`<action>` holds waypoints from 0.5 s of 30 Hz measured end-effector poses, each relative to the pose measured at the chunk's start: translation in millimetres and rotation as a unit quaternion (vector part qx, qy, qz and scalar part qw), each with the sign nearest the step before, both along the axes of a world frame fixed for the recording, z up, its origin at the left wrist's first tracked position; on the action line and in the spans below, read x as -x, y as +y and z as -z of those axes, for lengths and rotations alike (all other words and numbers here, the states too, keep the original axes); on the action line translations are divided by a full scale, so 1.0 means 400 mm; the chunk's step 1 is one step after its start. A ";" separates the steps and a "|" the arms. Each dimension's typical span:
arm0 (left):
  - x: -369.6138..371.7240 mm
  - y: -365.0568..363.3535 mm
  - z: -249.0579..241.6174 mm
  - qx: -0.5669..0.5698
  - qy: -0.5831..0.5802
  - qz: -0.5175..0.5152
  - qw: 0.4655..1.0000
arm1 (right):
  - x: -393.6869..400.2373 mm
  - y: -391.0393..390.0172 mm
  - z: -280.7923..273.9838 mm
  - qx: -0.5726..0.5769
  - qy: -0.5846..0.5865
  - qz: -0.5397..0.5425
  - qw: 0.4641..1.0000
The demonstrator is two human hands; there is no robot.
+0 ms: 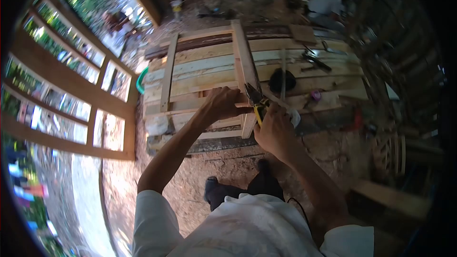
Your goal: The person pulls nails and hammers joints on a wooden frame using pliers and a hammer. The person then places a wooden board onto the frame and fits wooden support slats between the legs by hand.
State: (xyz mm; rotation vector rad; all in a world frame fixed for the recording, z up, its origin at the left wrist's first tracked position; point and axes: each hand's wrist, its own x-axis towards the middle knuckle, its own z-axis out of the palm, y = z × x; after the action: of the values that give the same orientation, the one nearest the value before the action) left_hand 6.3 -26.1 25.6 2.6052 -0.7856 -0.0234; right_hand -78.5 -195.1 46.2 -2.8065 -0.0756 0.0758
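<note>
My right hand is closed around a pair of pliers with yellow-and-black handles. The pliers' dark jaws point up and away, close against the long upright rail of a wooden frame. The frame lies flat on a bench made of boards. My left hand grips the near part of this frame, just left of the pliers, its thumb reaching towards them. Whether a small piece sits in the jaws or under my left fingers is hidden.
On the plank bench lie a black round object, dark tools and a small purple item. A large wooden lattice frame stands at left. One person crouches at back right, another at back left.
</note>
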 end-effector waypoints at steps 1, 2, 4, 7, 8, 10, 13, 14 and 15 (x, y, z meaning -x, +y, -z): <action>-0.006 0.001 -0.010 -0.043 0.023 0.000 0.999 | 0.012 0.026 0.005 0.068 -0.082 0.028 0.994; -0.013 0.006 -0.014 -0.087 0.045 -0.003 0.995 | 0.021 0.056 0.009 0.140 -0.159 0.053 0.976; -0.024 0.024 0.012 -0.056 0.029 0.032 0.997 | 0.022 0.112 0.013 0.109 -0.135 0.117 0.978; -0.035 0.044 0.041 -0.018 -0.010 0.062 0.998 | 0.029 0.148 0.046 0.060 -0.137 0.160 0.976; -0.030 0.048 0.037 -0.023 -0.018 0.069 0.997 | 0.028 0.158 0.042 0.051 -0.117 0.178 0.976; -0.021 0.063 0.049 -0.025 -0.026 0.086 0.996 | 0.034 0.173 0.044 0.045 -0.098 0.205 0.973; -0.022 0.063 0.055 0.049 -0.013 0.106 0.993 | 0.034 0.163 0.032 0.033 -0.081 0.227 0.970; -0.024 0.065 0.059 0.054 -0.018 0.112 0.992 | 0.031 0.165 0.028 0.024 -0.071 0.237 0.969; -0.025 0.069 0.055 0.058 -0.023 0.117 0.991 | 0.028 0.169 0.022 0.013 -0.059 0.245 0.968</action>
State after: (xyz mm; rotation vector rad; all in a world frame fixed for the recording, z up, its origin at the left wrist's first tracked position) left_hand 16.3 1.3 3.6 2.4001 -1.0720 0.0137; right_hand -89.5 -127.7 37.3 -2.7661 0.5909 -0.2096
